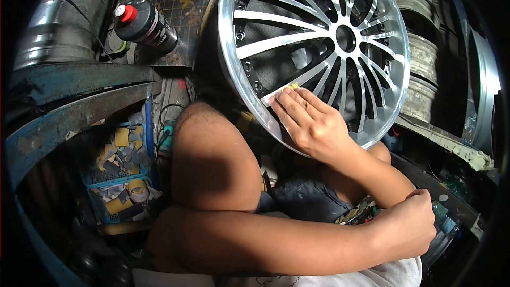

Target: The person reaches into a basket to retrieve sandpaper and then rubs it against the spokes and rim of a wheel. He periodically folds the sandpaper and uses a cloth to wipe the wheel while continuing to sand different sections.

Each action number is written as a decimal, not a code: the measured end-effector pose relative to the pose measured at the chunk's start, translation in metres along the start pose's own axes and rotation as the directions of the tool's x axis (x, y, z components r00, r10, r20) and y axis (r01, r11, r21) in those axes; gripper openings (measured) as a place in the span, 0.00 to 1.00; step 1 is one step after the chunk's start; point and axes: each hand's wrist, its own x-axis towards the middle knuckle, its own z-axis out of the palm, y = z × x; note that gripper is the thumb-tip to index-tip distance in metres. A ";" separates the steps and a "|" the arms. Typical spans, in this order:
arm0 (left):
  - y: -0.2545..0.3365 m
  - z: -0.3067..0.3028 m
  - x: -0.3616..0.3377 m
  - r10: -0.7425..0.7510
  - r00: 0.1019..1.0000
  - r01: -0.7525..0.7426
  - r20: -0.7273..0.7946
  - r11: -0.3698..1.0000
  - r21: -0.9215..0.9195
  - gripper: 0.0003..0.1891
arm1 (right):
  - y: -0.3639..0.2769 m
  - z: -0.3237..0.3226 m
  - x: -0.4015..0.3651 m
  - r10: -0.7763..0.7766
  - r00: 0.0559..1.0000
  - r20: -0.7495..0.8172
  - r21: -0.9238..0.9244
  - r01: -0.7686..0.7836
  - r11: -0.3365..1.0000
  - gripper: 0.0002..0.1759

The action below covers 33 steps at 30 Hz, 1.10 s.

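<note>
An alloy wheel (228, 26) with bright spokes and a polished lip leans in front of me, tilted. My right hand (313, 122) is on a lower-left spoke near the lip. Its fingers press a small yellow piece of sandpaper (295, 86) against the metal, mostly covered by the fingertips. My left arm crosses my lap to the right. My left hand (411, 228) is closed beside my right elbow, apparently touching it; whatever its fingers hold, if anything, is hidden.
A dark bottle with a red-and-white cap (146, 25) stands on a board (183, 5) at upper left. Blue baskets (93, 183) of sandpaper scraps sit at left, below a metal beam (79, 90). More wheels (419, 56) are stacked at right. A big metal rim (56, 16) lies at upper left.
</note>
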 end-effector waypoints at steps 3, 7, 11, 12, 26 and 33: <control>-0.003 -0.004 0.006 0.014 0.988 -0.015 0.153 1.000 0.005 0.08 | -0.007 -0.006 0.002 0.023 1.000 -0.003 0.022 -0.023 0.999 0.27; 0.004 -0.004 0.004 0.014 0.996 -0.011 0.089 1.000 -0.025 0.08 | -0.001 0.006 -0.005 -0.039 0.998 -0.050 -0.084 0.034 0.996 0.25; 0.002 -0.004 -0.003 -0.020 0.999 0.020 -0.029 1.000 -0.009 0.09 | -0.004 -0.016 0.004 -0.003 0.996 -0.086 -0.215 -0.016 0.977 0.23; 0.002 -0.005 -0.004 -0.024 0.999 0.024 -0.036 1.000 0.000 0.09 | 0.000 -0.013 0.006 -0.008 0.995 -0.104 -0.217 -0.015 0.976 0.24; 0.002 -0.001 -0.002 0.005 0.999 -0.005 -0.050 1.000 -0.003 0.09 | 0.007 -0.020 0.003 0.048 0.998 0.046 -0.049 -0.046 0.998 0.25; 0.005 -0.011 0.000 -0.008 0.993 0.008 0.121 1.000 -0.003 0.07 | 0.009 -0.017 0.006 0.012 0.999 -0.035 -0.044 -0.014 0.999 0.19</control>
